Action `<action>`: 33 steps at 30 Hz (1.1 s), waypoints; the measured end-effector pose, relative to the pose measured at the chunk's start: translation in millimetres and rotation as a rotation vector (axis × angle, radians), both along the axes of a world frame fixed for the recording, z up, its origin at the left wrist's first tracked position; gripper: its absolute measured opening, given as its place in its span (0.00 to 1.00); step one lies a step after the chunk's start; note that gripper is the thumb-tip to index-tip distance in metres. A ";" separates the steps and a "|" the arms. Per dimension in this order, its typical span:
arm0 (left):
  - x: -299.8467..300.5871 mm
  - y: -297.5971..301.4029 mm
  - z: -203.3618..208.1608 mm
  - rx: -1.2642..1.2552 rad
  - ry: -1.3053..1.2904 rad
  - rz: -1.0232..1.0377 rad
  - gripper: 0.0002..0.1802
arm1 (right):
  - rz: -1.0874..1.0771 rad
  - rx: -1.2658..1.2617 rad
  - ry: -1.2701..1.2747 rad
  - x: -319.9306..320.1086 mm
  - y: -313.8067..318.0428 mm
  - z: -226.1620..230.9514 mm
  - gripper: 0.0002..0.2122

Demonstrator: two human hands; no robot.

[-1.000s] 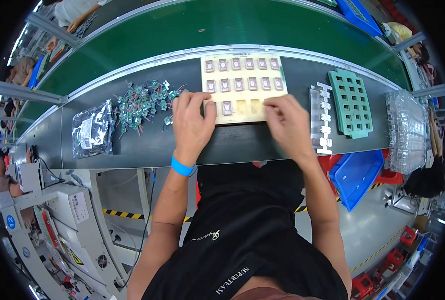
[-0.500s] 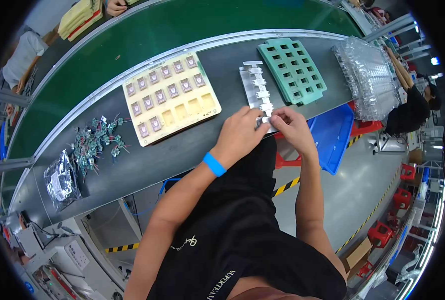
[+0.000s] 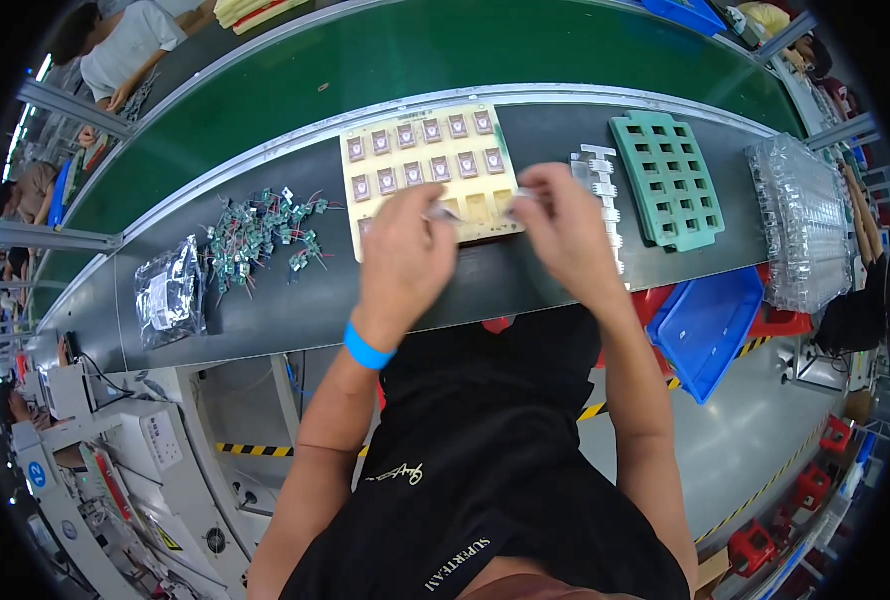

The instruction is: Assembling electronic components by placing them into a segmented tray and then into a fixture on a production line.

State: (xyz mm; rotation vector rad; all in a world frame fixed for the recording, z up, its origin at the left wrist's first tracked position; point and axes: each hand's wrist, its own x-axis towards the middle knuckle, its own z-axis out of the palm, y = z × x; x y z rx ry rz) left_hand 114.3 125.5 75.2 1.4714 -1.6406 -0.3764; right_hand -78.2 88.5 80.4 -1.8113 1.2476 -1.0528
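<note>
Head view: the cream tray (image 3: 485,228) sits on the dark work surface (image 3: 305,315), with two full rows of small brownish pieces (image 3: 438,167) in its pockets. Over the near row of the cream tray, the left hand (image 3: 405,260) has thumb and fingers pinched narrow on a small shiny piece (image 3: 445,209); a blue wristband (image 3: 368,346) circles that wrist. At the near right corner of the cream tray, the right hand (image 3: 570,240) is likewise closed in a narrow pinch, on a small pale bit (image 3: 512,208) too blurred to identify. Bare pockets of the near row show between the hands.

To the right of the cream tray lies a white notched strip (image 3: 603,190), partly behind the right hand, then a green tray (image 3: 689,241) with square holes, then clear plastic trays (image 3: 800,225). To the left of the cream tray are a heap of wired green circuit boards (image 3: 255,235) and, farther left, a silvery bag (image 3: 170,297). Beyond the cream tray runs a green belt (image 3: 405,60).
</note>
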 end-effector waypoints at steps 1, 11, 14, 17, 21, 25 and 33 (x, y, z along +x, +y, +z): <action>12.2 -4.2 -3.4 -0.017 -0.041 0.041 0.09 | 0.050 -0.063 0.051 15.3 -4.9 -0.8 0.06; 25.5 -19.3 -26.5 -0.152 -0.365 0.043 0.04 | 0.141 -0.314 0.336 60.1 -21.9 -23.6 0.06; 25.5 -18.9 -27.3 -0.076 -0.359 0.082 0.03 | 0.135 -0.212 0.352 58.6 -22.5 -21.2 0.06; 24.4 -16.2 -28.3 -0.161 -0.442 0.120 0.02 | 0.137 -0.236 0.404 61.9 -23.9 -18.0 0.05; 21.6 -18.4 -29.1 -0.188 -0.483 0.104 0.03 | 0.172 -0.304 0.466 54.8 -29.3 -18.9 0.05; 22.2 -14.1 -29.3 -0.211 -0.456 0.120 0.05 | 0.083 -0.195 0.381 58.4 -24.4 -22.0 0.05; 76.1 1.9 -31.1 -0.238 -0.144 0.145 0.10 | -0.217 -0.353 0.448 -8.0 8.6 -12.2 0.11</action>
